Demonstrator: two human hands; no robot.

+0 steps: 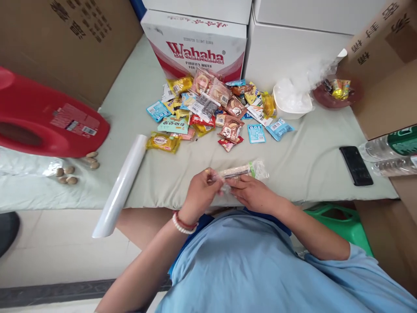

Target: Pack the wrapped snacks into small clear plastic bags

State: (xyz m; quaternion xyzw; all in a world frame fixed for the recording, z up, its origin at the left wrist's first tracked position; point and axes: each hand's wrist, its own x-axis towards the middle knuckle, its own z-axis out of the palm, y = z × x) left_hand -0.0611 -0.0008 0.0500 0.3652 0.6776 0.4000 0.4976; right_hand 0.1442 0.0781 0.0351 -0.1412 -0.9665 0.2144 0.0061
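A clear plastic wrapper (pixel 260 169) with a green band encloses a pale, stick-shaped item (pixel 236 171) near the table's front edge. My left hand (pixel 202 190) is closed, pinching the wrapper's left end between thumb and fingers. From the right, my right hand (pixel 252 192) lies over the lower side of the same packet, its fingers closed at the crumpled plastic near the left fingertips. What exactly the packet holds is hard to make out. Beyond the hands spreads a pile of small packaged snacks (pixel 203 106), in blue, yellow, brown and red wrappers.
A roll of plastic film (pixel 122 184) overhangs the front edge at left, near a red jug (pixel 48 117) and several brown nuts (pixel 70 174). Rightward are a white bowl (pixel 289 112), a phone (pixel 355 165) and bottles (pixel 391 145). A Wahaha carton (pixel 198 48) stands behind.
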